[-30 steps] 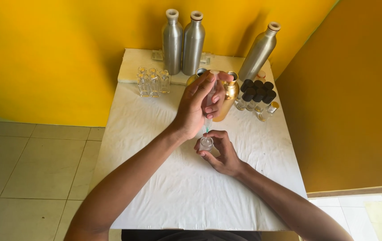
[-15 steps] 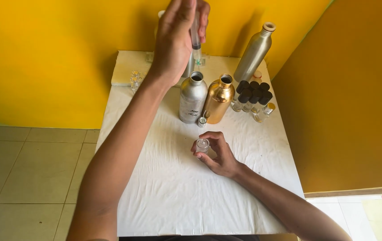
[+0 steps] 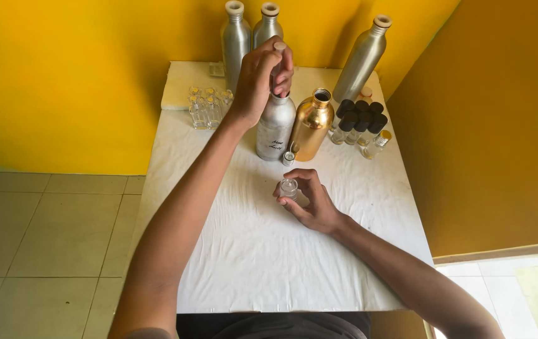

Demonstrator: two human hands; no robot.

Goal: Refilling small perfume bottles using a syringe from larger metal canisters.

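Note:
My left hand (image 3: 262, 72) is closed around a thin dropper or syringe, its tip down at the mouth of a silver metal bottle (image 3: 275, 129) in the middle of the table. Right beside that bottle stands an open gold metal bottle (image 3: 311, 125), with a small cap (image 3: 288, 157) lying in front of them. My right hand (image 3: 309, 201) rests on the white cloth and holds a small clear glass bottle (image 3: 289, 187) upright between thumb and fingers.
Three tall silver bottles (image 3: 236, 37) with pale caps stand along the yellow wall. Several small empty glass bottles (image 3: 207, 107) sit at the back left, several black-capped ones (image 3: 358, 119) at the back right. The white-covered table (image 3: 250, 263) meets an ochre wall on the right, tiled floor on the left.
My left hand left the small glass bottle, rose high, then came down over the silver bottle's mouth. My right hand has stayed on the small glass bottle.

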